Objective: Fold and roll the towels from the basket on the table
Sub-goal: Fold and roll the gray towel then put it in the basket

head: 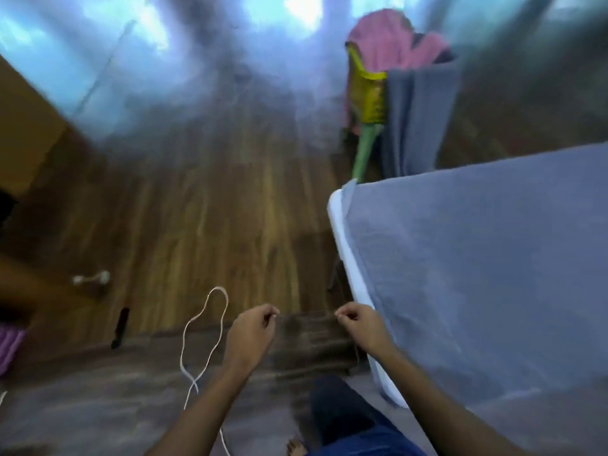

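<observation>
A brown wood floor fills the middle. Bright blurry light, maybe from windows, shines along the top. A white cord lies low, left of center.

A home room — wood-plank floor, loose white cord, towel-draped laundry basket, grey-covered table.

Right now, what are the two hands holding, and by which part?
Both the left hand and right hand pinch the top edge of a brown towel stretched between them, one at each upper corner.
</observation>
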Motion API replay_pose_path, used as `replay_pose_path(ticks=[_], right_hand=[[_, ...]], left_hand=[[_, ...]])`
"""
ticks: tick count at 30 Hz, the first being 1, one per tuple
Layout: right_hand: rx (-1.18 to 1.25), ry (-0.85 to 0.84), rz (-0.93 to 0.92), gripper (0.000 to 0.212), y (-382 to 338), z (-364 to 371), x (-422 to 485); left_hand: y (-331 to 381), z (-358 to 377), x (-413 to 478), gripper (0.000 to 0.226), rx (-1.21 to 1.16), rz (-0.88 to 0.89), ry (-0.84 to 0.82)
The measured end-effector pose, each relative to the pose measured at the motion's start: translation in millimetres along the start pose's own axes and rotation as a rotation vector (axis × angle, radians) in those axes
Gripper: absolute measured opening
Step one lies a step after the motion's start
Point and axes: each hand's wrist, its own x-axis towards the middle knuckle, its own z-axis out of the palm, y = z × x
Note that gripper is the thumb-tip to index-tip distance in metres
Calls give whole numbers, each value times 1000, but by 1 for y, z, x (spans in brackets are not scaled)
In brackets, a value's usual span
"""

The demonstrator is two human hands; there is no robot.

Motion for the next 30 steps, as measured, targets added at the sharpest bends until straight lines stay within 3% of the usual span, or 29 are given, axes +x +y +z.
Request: replay_pose_path(ticks=[10, 15, 19, 23, 30], right_hand=[[81, 524, 334, 10, 67, -39, 35], [-10, 721, 594, 25, 78, -46, 38], [-16, 755, 775, 54, 73, -42, 41], [14, 764, 970, 76, 68, -33, 59], [178, 700, 1167, 92, 65, -22, 93]], left_hand=[[106, 52, 170, 18, 145, 545, -324], [174, 83, 227, 19, 136, 807, -460], [206, 118, 279, 24, 209, 947, -499], [225, 148, 333, 44, 357, 976, -550], [216, 173, 407, 78, 703, 1085, -799]])
